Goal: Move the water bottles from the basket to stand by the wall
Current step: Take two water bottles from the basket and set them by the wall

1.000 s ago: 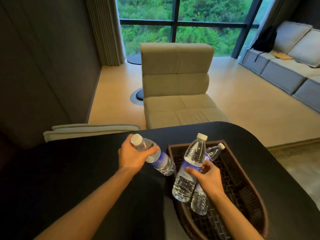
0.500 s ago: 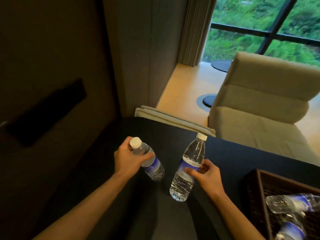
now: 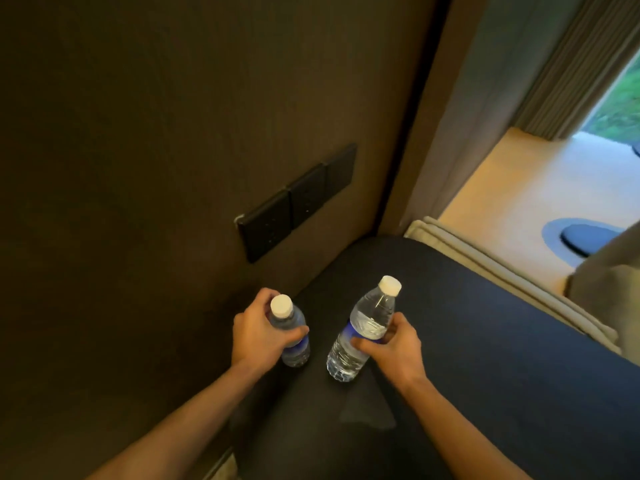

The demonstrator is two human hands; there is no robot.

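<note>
2 clear water bottles with white caps and blue labels are held over the black bench (image 3: 485,358), close to the dark wall (image 3: 138,168). The left bottle (image 3: 292,336) is clamped in the left hand (image 3: 258,336), fingers wrapped around its upper body, just beside the wall. The right bottle (image 3: 363,329) is gripped at its label by the right hand (image 3: 393,346) and is tilted, cap leaning away to the right. Whether either base touches the bench cannot be told. A row of 3 black switch plates (image 3: 298,202) is mounted on the wall above the bottles. The basket is out of view.
</note>
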